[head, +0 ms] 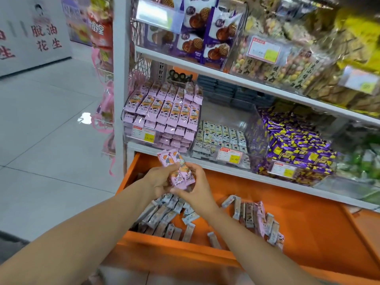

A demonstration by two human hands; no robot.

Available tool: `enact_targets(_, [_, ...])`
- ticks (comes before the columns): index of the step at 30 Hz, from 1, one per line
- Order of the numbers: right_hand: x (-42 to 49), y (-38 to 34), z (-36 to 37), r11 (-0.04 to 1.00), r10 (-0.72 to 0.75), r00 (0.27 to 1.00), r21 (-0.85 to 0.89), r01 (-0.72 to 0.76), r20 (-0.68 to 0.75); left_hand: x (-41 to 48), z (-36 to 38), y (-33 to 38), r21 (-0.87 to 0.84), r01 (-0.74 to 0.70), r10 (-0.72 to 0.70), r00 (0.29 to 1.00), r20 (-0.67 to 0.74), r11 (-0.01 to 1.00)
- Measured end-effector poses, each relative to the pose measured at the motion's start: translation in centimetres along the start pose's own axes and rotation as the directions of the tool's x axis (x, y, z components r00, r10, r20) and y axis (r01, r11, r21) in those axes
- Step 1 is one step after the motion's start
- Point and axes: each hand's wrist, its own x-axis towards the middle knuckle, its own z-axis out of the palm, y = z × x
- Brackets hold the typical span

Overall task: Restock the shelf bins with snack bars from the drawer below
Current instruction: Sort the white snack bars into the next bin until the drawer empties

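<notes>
Obs: Both hands meet over the open orange drawer (pixel 174 243). The left hand (pixel 157 181) and right hand (pixel 196 189) together grip a small bunch of pink snack bars (pixel 177 168). The fingers (pixel 195 171) are curled round the lower half of the bunch, left hand on its left side and right hand on its right. The exact count of bars is unclear; at least two wrappers show.

Key relation: The pink bin (pixel 162 112) on the shelf lies directly above and beyond the hands, a little to their left. The bunch's long axis runs from lower right at the palms to upper left. Its free ends already point toward that bin's front, but they are apart from it, below the shelf edge.

Nearer hand: The left, by a small margin, since the bin sits toward that side.

Judgement: The next move is likely a lift up and forward along the bunch's own axis, then laying the bars parallel to the rows already stacked.

Risk: The pale-wrapped bin (pixel 222 138) is just to the right. More loose bars (pixel 164 219) remain in the drawer.
</notes>
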Motion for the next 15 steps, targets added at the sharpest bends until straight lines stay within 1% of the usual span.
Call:
enact_targets(2, [0.0, -1.1, 0.1, 0.992, -0.07, 0.994, -0.109, 0.06, -0.087, -0.7, 0.5, 0.9, -0.002, -0.012, 0.012, 1.0, 0.017, 1.0])
enact_targets(6, [0.6, -3.4, -0.2, 0.976, -0.166, 0.961, -0.177, 0.128, -0.222, -1.7, 0.8, 3.2, 0.044, -0.053, 0.051, 0.998, 0.041, 0.998])
enact_targets(9, [1.9, -5.4, -0.5, 0.979, -0.171, 0.942, -0.153, 0.131, -0.287, -2.8, 0.7, 5.7, 0.14, -0.157, 0.149, 0.986, 0.069, 0.978])
enact_targets(12, [4.0, -7.1, -1.2, 0.98, -0.171, 0.91, -0.157, 0.119, -0.377, -3.2, -0.1, 8.2, 0.242, -0.289, 0.285, 0.957, 0.054, 0.926])
enact_targets(13, [4.8, -7.5, -1.3, 0.98, -0.17, 0.901, -0.162, 0.113, -0.399, -3.0, -0.7, 8.9, 0.285, -0.37, 0.374, 0.926, 0.04, 0.884])
enact_targets(14, [5.7, -7.9, -1.5, 0.981, -0.165, 0.894, -0.161, 0.106, -0.416, -2.7, -1.5, 9.4, 0.367, -0.476, 0.499, 0.866, 0.037, 0.799])
enact_targets(15, [6.6, -8.3, -1.7, 0.983, -0.153, 0.889, -0.157, 0.094, -0.431, -2.0, -2.4, 9.9, 0.488, -0.574, 0.632, 0.773, 0.058, 0.657])
